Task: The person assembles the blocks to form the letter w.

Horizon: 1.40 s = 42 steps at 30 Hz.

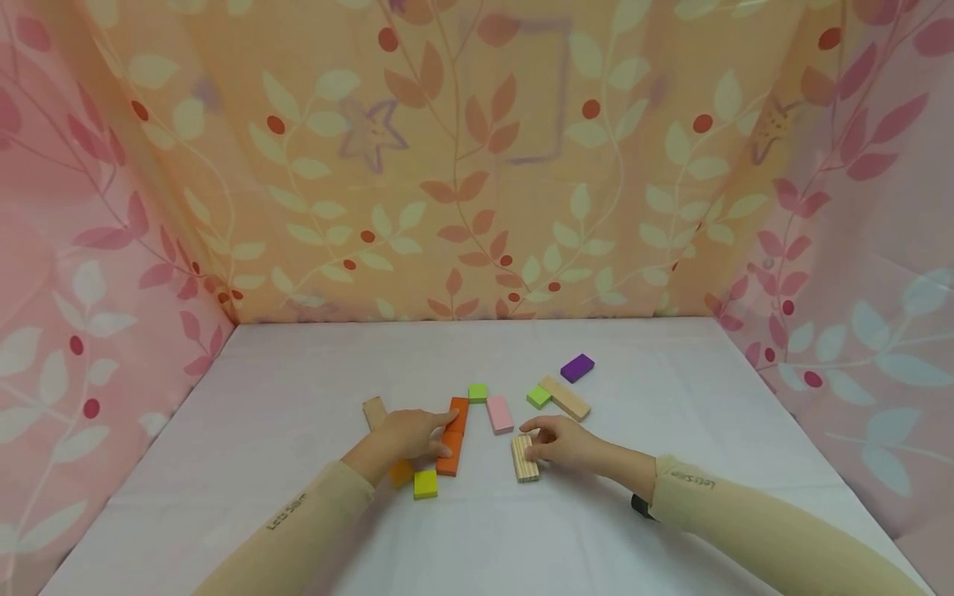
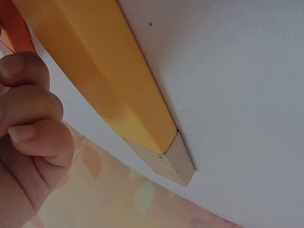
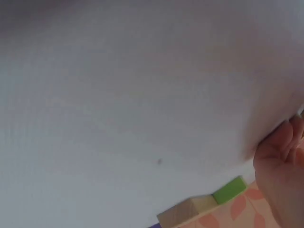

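In the head view, two orange blocks (image 1: 448, 463) lie end to end in a line. My left hand (image 1: 402, 433) touches them, its index fingertip on the far block and the thumb on the near one. The left wrist view shows other fingers (image 2: 38, 128) bent beside a yellow-orange block (image 2: 109, 80) that lines up with a plain wooden block (image 2: 166, 159). My right hand (image 1: 564, 440) holds a striped wooden block (image 1: 525, 468) between index finger and thumb. In the right wrist view this hand (image 3: 280, 175) appears at the right edge; the striped block is hidden there.
A yellow block (image 1: 426, 484) lies by the near orange block. Between the hands are a pink block (image 1: 500, 415) and a green block (image 1: 478, 393). Farther right lie another green block (image 1: 539, 396), a long wooden block (image 1: 566, 400) and a purple block (image 1: 577, 367). Patterned curtains (image 1: 477, 207) surround the white table.
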{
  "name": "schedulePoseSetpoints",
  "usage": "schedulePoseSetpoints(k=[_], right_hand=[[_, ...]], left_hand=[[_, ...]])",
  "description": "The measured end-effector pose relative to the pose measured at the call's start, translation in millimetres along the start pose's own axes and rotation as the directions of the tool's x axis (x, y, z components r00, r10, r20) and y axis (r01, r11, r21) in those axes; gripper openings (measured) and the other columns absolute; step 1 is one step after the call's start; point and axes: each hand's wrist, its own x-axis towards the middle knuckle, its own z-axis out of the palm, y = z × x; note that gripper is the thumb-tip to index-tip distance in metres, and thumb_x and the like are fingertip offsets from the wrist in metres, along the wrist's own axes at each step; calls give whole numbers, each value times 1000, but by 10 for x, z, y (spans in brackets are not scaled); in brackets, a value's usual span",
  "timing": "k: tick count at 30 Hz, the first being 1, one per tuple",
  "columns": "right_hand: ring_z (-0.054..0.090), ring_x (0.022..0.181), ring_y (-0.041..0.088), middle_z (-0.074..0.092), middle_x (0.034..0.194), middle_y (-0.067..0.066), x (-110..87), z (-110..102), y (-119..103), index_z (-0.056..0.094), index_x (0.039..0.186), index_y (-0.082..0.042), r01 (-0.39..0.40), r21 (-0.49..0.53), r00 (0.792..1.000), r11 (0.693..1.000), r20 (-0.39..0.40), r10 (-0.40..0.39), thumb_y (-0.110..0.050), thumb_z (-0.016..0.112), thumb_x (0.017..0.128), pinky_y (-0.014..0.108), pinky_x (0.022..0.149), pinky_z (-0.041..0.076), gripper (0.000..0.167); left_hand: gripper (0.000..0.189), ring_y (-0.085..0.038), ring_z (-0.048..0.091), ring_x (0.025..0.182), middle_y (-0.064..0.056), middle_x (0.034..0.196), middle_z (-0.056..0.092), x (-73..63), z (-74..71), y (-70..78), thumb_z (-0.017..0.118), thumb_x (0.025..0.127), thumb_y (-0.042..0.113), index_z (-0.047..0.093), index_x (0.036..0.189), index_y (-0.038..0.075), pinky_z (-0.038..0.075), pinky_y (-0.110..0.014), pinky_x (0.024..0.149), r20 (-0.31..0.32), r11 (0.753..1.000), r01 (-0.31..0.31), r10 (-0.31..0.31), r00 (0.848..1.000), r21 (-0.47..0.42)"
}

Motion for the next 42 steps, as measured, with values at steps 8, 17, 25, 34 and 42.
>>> schedulePoseSetpoints(k=[8, 17, 25, 34, 42], right_hand=[[44, 68, 7, 50, 74, -5, -169, -74, 47, 54, 136, 1, 141, -217, 984, 966, 137, -113, -17, 74, 87, 20, 60, 38, 57], [39, 65, 2, 43, 70, -9, -181, 20, 5, 59, 133, -5, 206, -283, 971, 937, 177, -160, -19, 70, 91, 20, 58, 34, 46], [35, 58, 3, 39, 63, -7, -124, 59, -38, 60, 133, -8, 164, -271, 978, 948, 170, -121, -16, 69, 91, 18, 54, 31, 44], [32, 56, 4, 34, 61, -7, -81, 46, -64, 59, 135, -10, 126, -287, 984, 950, 156, -84, -16, 67, 93, 18, 52, 28, 43], [31, 54, 4, 35, 64, -7, -52, 57, -58, 58, 137, -11, 123, -298, 986, 947, 148, -81, -15, 64, 95, 18, 52, 28, 43]], left_hand=[[68, -29, 54, 118, -9, 136, 57, -11, -7, -3, 67, 87, 46, 44, 148, 25, 44, -43, 96, 4, 1000, -2, 2, 1000, -19], [69, -29, 54, 115, -9, 137, 56, -27, -7, -24, 68, 87, 47, 44, 148, 25, 45, -43, 94, 0, 1000, 1, -1, 1000, -31], [68, -31, 53, 121, -9, 137, 56, -20, -13, 0, 68, 87, 46, 44, 148, 24, 42, -47, 100, 6, 1000, 1, -1, 1000, -31], [69, -31, 53, 122, -9, 137, 56, 2, -3, 9, 68, 87, 46, 44, 148, 25, 42, -47, 101, 3, 1000, 8, -8, 1000, -18], [68, -31, 54, 121, -9, 137, 57, -27, -25, 24, 68, 87, 46, 45, 148, 24, 44, -45, 98, -6, 1000, -4, 4, 1000, 0]])
